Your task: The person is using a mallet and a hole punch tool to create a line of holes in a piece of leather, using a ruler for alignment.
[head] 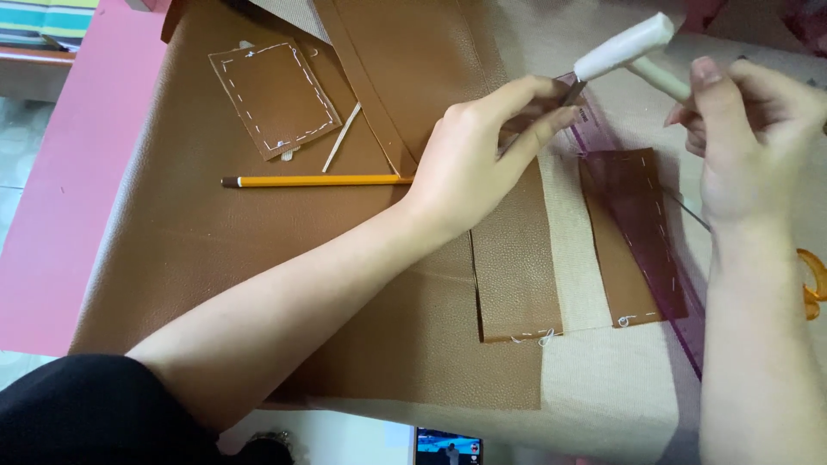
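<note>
left hand (478, 159): pinching thin metal punch (575, 90) upright over purple ruler (642, 232) | right hand (745, 142): gripping white mallet (624, 47), head just above punch | stitched leather strip (633, 237): under ruler, on tabletop (52, 215)

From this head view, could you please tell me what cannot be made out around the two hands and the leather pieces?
- Tip of the thin metal tool: hidden by the left hand.
- Handle end of the white mallet: covered by the right hand.
- Orange object: cut off by the right edge.
- Small screen: cut off at the bottom edge.
- Stitch detail on the stitched leather strip: too small, under a tinted ruler.
</note>
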